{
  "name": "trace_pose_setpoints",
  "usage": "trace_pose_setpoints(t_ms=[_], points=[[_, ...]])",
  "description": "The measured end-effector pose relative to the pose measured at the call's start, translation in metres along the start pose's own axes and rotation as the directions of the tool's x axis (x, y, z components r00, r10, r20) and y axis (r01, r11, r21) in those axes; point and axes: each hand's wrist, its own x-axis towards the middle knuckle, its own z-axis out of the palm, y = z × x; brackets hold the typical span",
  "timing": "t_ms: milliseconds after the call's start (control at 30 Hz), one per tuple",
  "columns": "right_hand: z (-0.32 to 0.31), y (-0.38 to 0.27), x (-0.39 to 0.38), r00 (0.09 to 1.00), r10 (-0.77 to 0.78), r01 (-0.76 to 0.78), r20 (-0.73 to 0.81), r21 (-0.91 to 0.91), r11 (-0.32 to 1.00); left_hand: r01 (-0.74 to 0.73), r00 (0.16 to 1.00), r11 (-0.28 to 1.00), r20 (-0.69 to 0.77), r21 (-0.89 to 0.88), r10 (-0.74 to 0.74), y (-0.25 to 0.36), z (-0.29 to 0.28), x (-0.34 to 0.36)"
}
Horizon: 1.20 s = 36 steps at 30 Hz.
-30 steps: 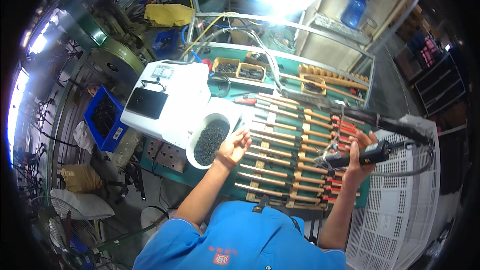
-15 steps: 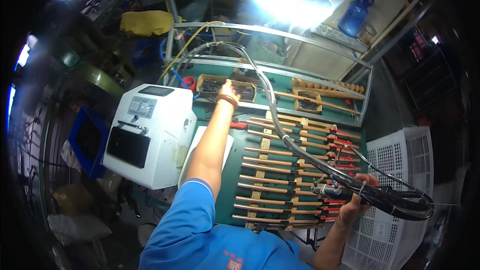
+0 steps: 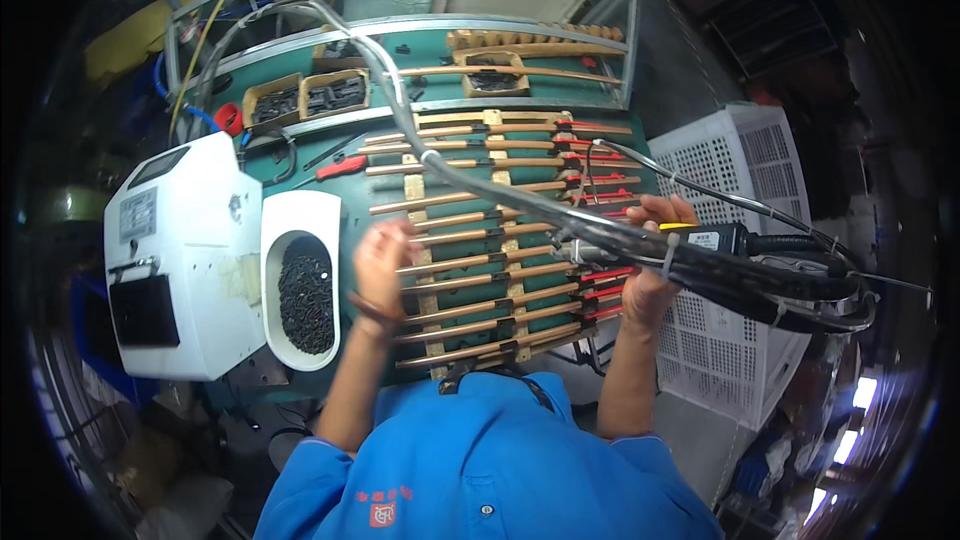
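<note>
My left hand [image 3: 381, 262] hovers over the left ends of a row of copper-coloured rods [image 3: 455, 265]. It is blurred, its fingers look curled together, and anything between them is hidden. Around a black electric screwdriver [image 3: 712, 240], with a metal nose and a bundle of hoses and cables, my right hand [image 3: 652, 258] is closed. The tool hangs above the right ends of the rods. Black clips [image 3: 497, 258] sit along the rods, which rest on wooden strips [image 3: 515, 285]; red pieces [image 3: 605, 290] cover their right part.
A white tray [image 3: 272, 275] of small black screws stands beside a white machine [image 3: 190, 250]. Cardboard boxes [image 3: 337, 95] of black parts lie under a metal frame [image 3: 440, 20]. A red-handled tool [image 3: 342, 168] lies behind the rods. White perforated crates [image 3: 735, 165] stand at right.
My left hand has come back from the parts boxes to the rods. My right hand still holds the screwdriver. The view has shifted, bringing the tray of screws into sight.
</note>
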Motion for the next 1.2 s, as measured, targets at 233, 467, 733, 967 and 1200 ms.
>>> trace_pose_setpoints(t_ms=[233, 467, 733, 967, 1200], points=[[-0.020, 0.014, -0.005, 0.989, -0.046, 0.054, 0.143, -0.050, 0.997, -0.443, 0.896, 0.577, 0.322, 0.686, 0.306, -0.058, -0.026, -0.111], [0.017, 0.021, 0.019, 0.996, 0.018, -0.035, 0.092, 0.190, 0.981, -0.451, 0.873, 0.444, 0.279, 0.774, 0.400, -0.039, -0.001, -0.064], [0.052, 0.028, 0.071, 0.983, -0.056, 0.002, 0.175, 0.295, 0.955, -0.442, 0.883, 0.549, 0.237, 0.709, 0.405, -0.051, 0.056, 0.009], [0.063, 0.054, 0.090, 0.990, -0.067, 0.009, 0.120, 0.431, 0.902, -0.369, 0.853, 0.491, 0.078, 0.789, 0.516, -0.056, 0.037, 0.025], [0.037, 0.051, 0.085, 0.951, -0.217, 0.146, 0.221, 0.298, 0.943, 0.197, 0.748, 0.311, -0.347, 0.930, 0.566, -0.016, -0.101, -0.020]])
